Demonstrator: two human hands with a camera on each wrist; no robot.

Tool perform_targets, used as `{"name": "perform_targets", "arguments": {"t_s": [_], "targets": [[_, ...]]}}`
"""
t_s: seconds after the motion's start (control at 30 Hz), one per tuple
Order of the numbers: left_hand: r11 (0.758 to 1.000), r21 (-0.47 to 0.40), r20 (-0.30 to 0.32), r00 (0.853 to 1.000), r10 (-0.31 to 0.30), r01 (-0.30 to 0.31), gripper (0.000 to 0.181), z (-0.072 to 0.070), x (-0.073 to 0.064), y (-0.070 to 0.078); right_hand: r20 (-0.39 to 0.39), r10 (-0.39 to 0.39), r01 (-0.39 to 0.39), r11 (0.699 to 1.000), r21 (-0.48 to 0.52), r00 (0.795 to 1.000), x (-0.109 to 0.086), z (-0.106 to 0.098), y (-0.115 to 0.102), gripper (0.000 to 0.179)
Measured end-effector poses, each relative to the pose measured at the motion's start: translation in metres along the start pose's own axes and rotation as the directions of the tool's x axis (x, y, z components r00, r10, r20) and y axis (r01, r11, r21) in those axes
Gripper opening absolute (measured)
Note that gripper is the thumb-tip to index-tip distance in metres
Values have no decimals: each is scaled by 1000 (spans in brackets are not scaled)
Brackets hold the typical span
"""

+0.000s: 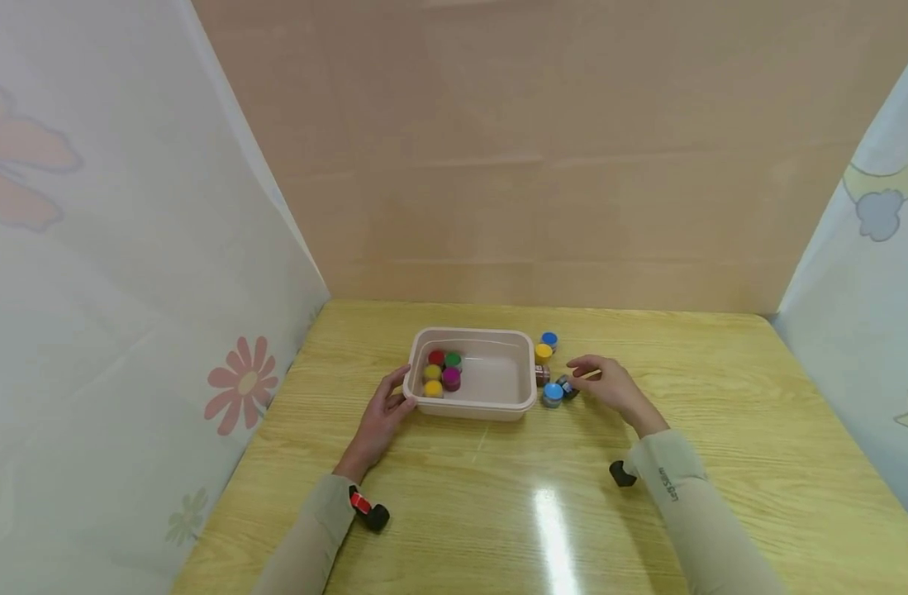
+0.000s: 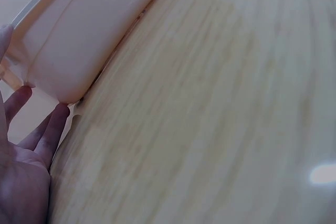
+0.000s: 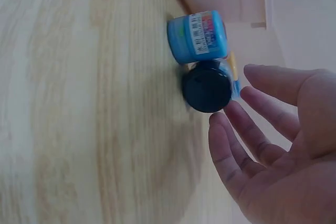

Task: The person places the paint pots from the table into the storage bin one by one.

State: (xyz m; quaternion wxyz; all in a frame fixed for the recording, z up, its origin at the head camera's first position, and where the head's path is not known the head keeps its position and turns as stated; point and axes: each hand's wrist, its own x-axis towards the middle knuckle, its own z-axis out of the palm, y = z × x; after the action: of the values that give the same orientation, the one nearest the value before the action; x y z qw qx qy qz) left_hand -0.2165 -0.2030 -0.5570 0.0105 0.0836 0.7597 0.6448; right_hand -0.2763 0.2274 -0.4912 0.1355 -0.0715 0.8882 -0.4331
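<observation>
A beige plastic basin (image 1: 472, 406) sits on the table with several small paint jars inside, their lids red, green, yellow and purple. My left hand (image 1: 382, 417) touches its left end; in the left wrist view the fairly straight fingers (image 2: 55, 124) rest against the outer wall. Right of the basin, my right hand (image 1: 610, 384) hovers with loosely bent fingers and thumb apart, holding nothing. Closest to its fingertips is a black-lidded jar (image 3: 206, 86), which looks tipped over. A light-blue paint jar (image 3: 197, 38) with a printed label stands against it.
Beside the basin's right end are a brown jar (image 1: 543, 375) lying down, a yellow-lidded jar (image 1: 544, 353) and a dark-blue-lidded jar (image 1: 549, 340). The wood-grain table (image 1: 483, 487) ends at a brown backdrop (image 1: 528, 165). Patterned cloth (image 1: 126, 330) hangs on both sides.
</observation>
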Motion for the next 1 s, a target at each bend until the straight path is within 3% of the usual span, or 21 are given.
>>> {"name": "perform_targets", "arguments": {"t_s": [0.77,1.0], "targets": [[1000,12,0,1000,-15,15,59,1,0,2,35,-2,4,997,-82,999,5,9,10,44],[1000,21,-3,1000,-10,10,59,1,-1,6,33,44,-43,999,-24,998,5,10,13,45]]}}
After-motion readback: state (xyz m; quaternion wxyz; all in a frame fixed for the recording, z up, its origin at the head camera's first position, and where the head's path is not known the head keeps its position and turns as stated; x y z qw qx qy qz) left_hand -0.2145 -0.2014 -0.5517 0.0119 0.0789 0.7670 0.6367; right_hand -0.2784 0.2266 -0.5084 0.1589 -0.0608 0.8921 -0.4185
